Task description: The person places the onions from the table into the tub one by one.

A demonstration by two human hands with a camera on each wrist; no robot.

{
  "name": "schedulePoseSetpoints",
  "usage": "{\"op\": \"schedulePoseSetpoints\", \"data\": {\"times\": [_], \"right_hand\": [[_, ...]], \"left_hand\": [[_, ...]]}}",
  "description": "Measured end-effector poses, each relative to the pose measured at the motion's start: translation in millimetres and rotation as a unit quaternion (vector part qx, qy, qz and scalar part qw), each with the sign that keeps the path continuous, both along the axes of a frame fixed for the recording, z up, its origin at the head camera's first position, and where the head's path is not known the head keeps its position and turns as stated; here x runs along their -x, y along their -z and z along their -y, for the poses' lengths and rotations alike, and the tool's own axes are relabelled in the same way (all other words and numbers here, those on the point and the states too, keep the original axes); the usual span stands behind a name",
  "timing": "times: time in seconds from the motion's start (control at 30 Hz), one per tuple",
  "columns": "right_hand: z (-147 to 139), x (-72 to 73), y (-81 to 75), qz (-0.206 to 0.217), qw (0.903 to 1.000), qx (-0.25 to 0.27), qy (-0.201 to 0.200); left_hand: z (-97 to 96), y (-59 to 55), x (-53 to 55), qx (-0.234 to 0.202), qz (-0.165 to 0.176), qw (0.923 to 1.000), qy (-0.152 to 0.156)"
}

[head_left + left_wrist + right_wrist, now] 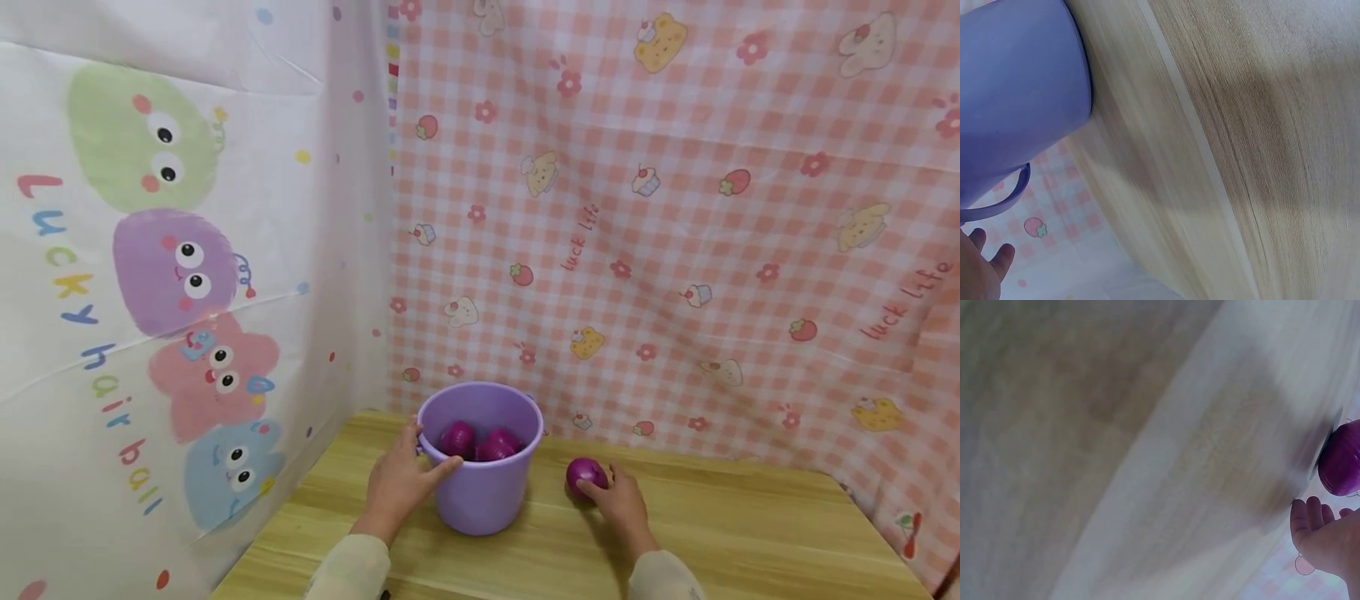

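A purple plastic bucket [483,496] stands upright on the wooden table, with red onions [495,446] inside. At its left side is my left hand [397,483], fingers spread, thumb overlapping the front rim. The left wrist view shows its fingertips [1001,259] beside the bucket's looped handle [1007,203]. Right of the bucket, another red onion [585,477] sits on the table. Around its near right side is my right hand [618,500], thumb overlapping the skin in the head view. In the right wrist view the relaxed fingers [1313,515] lie just below the onion [1342,459].
The table [735,533] has a light wood-grain top. A pink checked cloth [675,250] hangs along its back edge. On the left hangs a white sheet [300,250] printed with cartoon figures.
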State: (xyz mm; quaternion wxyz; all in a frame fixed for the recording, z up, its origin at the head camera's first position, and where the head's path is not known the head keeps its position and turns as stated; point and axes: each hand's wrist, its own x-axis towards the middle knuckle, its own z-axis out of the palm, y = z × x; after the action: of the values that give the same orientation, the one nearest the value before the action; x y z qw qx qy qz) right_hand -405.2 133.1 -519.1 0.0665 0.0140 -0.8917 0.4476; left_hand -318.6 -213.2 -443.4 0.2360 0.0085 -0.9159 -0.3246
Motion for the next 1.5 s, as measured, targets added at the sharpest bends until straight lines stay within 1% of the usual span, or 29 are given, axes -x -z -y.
{"op": "schedulePoseSetpoints", "data": {"times": [0.17, 0.37, 0.47, 0.67, 0.8, 0.93, 1.0, 1.13, 1.23, 1.33, 1.5], "right_hand": [[-0.6, 0.2, 0.4, -0.009, 0.9999, -0.007, -0.009], [-0.4, -2.3, 1.7, -0.041, 0.9984, -0.031, -0.024], [0.1, -2.6, 2.1, -0.05, 0.9979, -0.033, -0.026], [-2.0, -6.6, -1.8, -0.047, 0.9984, -0.026, -0.019], [-3.4, -10.6, -5.3, -0.043, 0.9988, -0.021, -0.013], [-4.3, -13.9, -10.4, -0.03, 0.9995, -0.008, -0.006], [-5.1, -14.3, -14.1, -0.023, 0.9997, -0.001, -0.001], [-6.9, -15.1, -26.8, -0.031, 0.9995, -0.009, 0.004], [-8.1, -16.7, -37.9, -0.048, 0.9986, -0.022, 0.004], [-8.2, -17.2, -48.9, -0.055, 0.9982, -0.022, 0.004], [-7.6, -16.1, -66.5, -0.083, 0.9961, -0.03, 0.004]], "left_hand": [[-2.3, -0.4, 0.7, 0.003, -0.004, 1.0, 0.0], [-3.0, 0.9, 0.8, 0.003, -0.009, 1.0, -0.004], [-1.8, 1.1, 0.6, 0.001, -0.007, 0.9999, -0.007], [-2.1, -0.5, 1.1, 0.003, -0.001, 1.0, -0.001], [-2.4, -2.0, 1.3, 0.005, 0.005, 1.0, -0.004], [-1.7, -3.8, -0.7, 0.005, 0.009, 0.9999, -0.005], [-1.4, -4.0, -1.7, 0.003, 0.01, 0.9999, -0.004], [-1.4, -4.5, -2.1, 0.005, 0.005, 1.0, -0.001], [-1.4, -4.2, -1.9, 0.007, 0.003, 1.0, -0.001], [-0.6, -2.9, -1.2, 0.007, 0.003, 1.0, -0.001], [-0.5, -2.1, 0.2, 0.008, 0.004, 1.0, 0.0]]}}
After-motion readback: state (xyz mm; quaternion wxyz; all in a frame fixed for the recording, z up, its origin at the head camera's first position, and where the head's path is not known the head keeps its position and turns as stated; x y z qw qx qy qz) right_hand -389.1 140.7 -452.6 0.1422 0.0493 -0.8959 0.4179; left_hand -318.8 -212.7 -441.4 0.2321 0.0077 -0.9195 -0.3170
